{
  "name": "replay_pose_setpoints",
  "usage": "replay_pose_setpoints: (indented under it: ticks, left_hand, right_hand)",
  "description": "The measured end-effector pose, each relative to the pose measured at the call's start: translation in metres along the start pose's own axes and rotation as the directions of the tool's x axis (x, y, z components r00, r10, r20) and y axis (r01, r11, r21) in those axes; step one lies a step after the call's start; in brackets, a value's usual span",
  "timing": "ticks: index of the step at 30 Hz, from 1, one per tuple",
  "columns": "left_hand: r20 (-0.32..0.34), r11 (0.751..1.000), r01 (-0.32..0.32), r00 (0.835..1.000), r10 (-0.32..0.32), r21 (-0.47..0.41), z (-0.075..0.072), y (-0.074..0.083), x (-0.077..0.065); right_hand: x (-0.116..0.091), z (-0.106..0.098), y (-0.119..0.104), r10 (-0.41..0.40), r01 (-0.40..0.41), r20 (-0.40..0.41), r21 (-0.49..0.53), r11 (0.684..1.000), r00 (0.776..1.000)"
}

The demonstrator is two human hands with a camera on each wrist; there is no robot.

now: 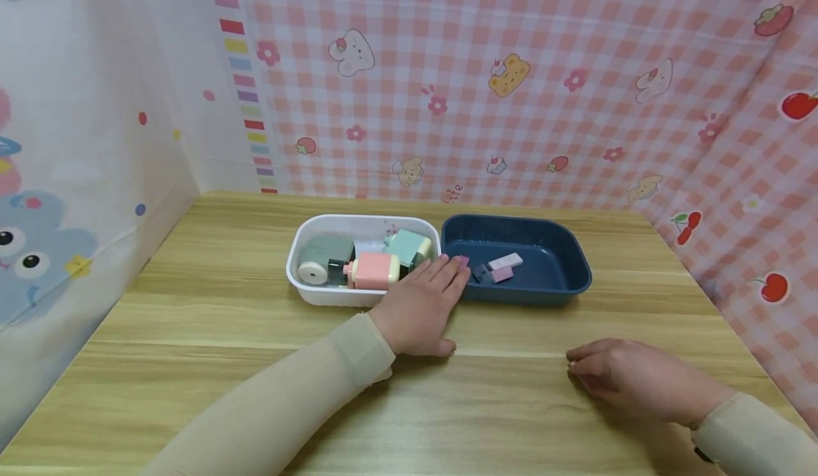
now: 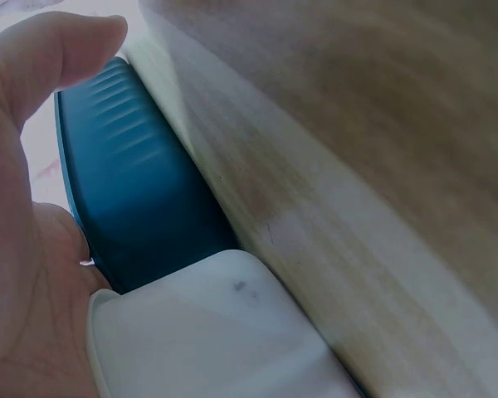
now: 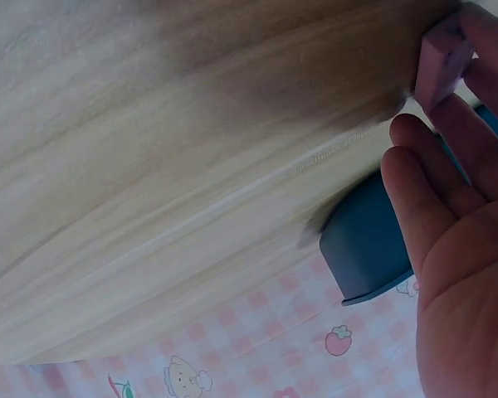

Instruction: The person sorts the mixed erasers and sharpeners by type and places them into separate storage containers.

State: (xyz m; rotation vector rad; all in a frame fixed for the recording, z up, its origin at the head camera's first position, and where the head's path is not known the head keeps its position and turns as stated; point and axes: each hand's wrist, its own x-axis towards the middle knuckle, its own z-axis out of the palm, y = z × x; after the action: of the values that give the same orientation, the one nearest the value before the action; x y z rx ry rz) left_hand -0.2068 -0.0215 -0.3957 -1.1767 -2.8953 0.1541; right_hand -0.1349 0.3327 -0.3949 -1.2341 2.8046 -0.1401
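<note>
My left hand (image 1: 418, 305) lies palm down, fingers straight, over the near right corner of the white tub (image 1: 339, 297); its fingertips reach the neighbouring navy tub (image 1: 520, 296). A small purple piece (image 1: 464, 260) shows beside those fingertips. In the left wrist view the thumb stands apart from the fingers. My right hand (image 1: 639, 380) is low over the table at the right, pinching a small pink block (image 3: 441, 62) between thumb and fingertips. Inside the navy tub lie a white-lilac block (image 1: 505, 261), a pink block (image 1: 501, 274) and a dark grey piece (image 1: 482, 274).
The white tub holds a pink bottle-shaped item (image 1: 375, 270), a teal one (image 1: 407, 247) and a grey-green one (image 1: 326, 256) with a round white end. Both tubs stand side by side on the wooden table (image 1: 492, 405). A checked cloth (image 1: 473, 71) hangs behind.
</note>
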Motion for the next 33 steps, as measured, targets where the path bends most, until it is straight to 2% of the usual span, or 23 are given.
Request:
replay_pose_setpoints:
  ticks: [2, 6, 9, 13, 16, 26, 33]
  left_hand:
    - [0.001, 1.0, 0.0, 1.0, 0.0, 0.0, -0.0002, 0.0001, 0.0]
    - [0.005, 1.0, -0.002, 1.0, 0.002, 0.0, -0.0004, 0.0, 0.0]
    - [0.006, 1.0, -0.004, 1.0, 0.004, 0.003, -0.0002, 0.0002, 0.0002]
    - [0.009, 1.0, -0.001, 1.0, 0.001, 0.001, 0.0, 0.0005, 0.0005]
    - [0.011, 1.0, 0.003, 1.0, -0.003, -0.002, -0.0001, 0.0004, 0.0007]
    - [0.007, 1.0, 0.004, 1.0, -0.004, -0.008, -0.0009, 0.0006, -0.0003]
    - [0.001, 1.0, 0.003, 1.0, -0.003, -0.009, -0.0006, 0.0003, -0.0004]
  right_hand:
    - [0.0003, 0.0006, -0.0004, 0.013, -0.013, 0.006, 0.007, 1.0, 1.0]
    - [0.0015, 0.0032, -0.002, 0.0, 0.0, -0.039, -0.005, 1.0, 0.999]
    - [0.0032, 0.0039, -0.0031, 0.0, 0.001, -0.064, 0.025, 1.0, 0.998]
    - [0.0054, 0.0027, -0.0049, 0.042, -0.039, -0.034, 0.077, 0.996, 0.999]
    - [0.0054, 0.0025, -0.006, 0.056, -0.054, -0.034, 0.059, 0.997, 0.998]
    - [0.004, 0.0063, -0.007, -0.012, 0.013, -0.117, 0.012, 1.0, 0.993]
    - [0.0052, 0.0074, -0.0061, -0.077, 0.06, -0.218, -0.082, 0.995, 0.973]
